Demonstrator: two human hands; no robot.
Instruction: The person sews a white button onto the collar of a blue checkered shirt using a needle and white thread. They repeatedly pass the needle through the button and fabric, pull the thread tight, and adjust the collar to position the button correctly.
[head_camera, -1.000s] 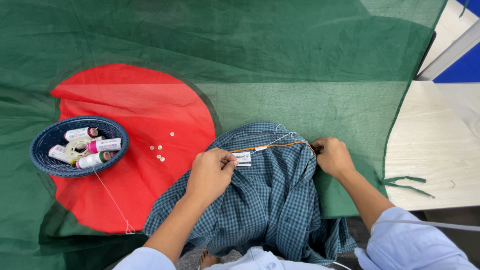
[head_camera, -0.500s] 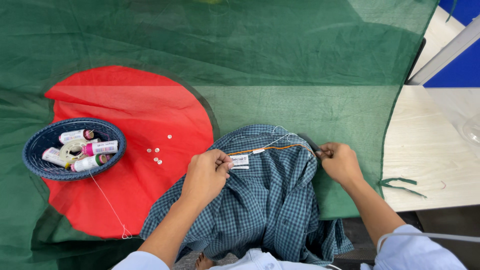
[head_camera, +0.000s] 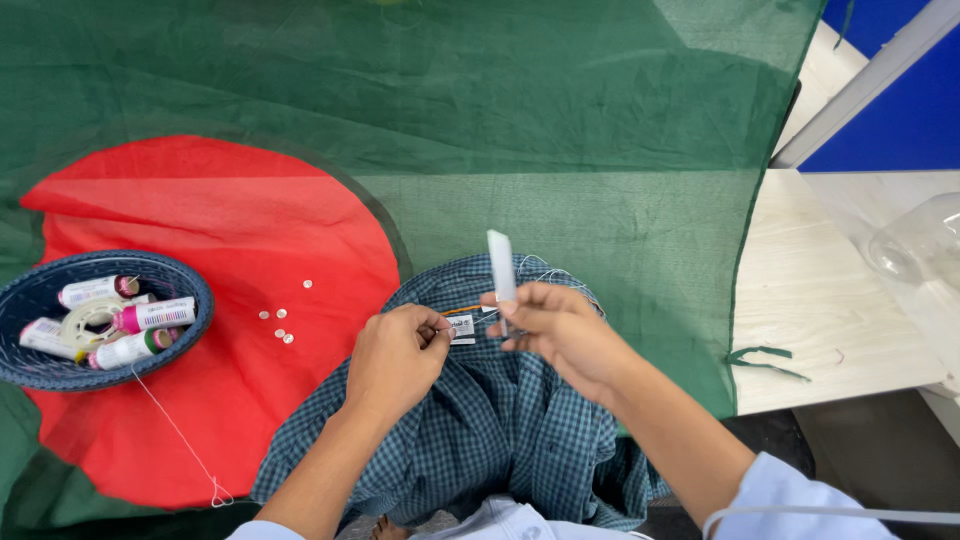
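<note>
— Green cloth (head_camera: 560, 110) with a big red disc (head_camera: 230, 300) covers nearly the whole worktop (head_camera: 830, 300); only a pale wooden strip shows bare at three o'clock.

— And the shirt?

— A blue checked shirt (head_camera: 500, 430) lies at six o'clock, collar end up on the cloth and the rest hanging toward the person's lap, probably so the collar sits flat and close to the eyes.

— What is the left hand doing?

— The left hand (head_camera: 395, 360) has its grip closed on the collar fabric just beside the small white label (head_camera: 461, 326), pinning that spot.

— The right?

— The right hand (head_camera: 555, 330) is lifted above the collar, grip closed on a slim white tool (head_camera: 500, 265) that stands upright, pointing to twelve o'clock. Fine white thread (head_camera: 548, 272) loops at the collar beside it; I cannot tell whether it runs to the tool.

— Anything else in reach?

— At nine o'clock a dark blue woven basket (head_camera: 170, 275) holds thread spools (head_camera: 155, 314), kept together rather than rolling loose. A thread trails from it toward seven o'clock. Small white buttons (head_camera: 279, 325) lie scattered on the red, between basket and shirt, well apart from both hands.
</note>
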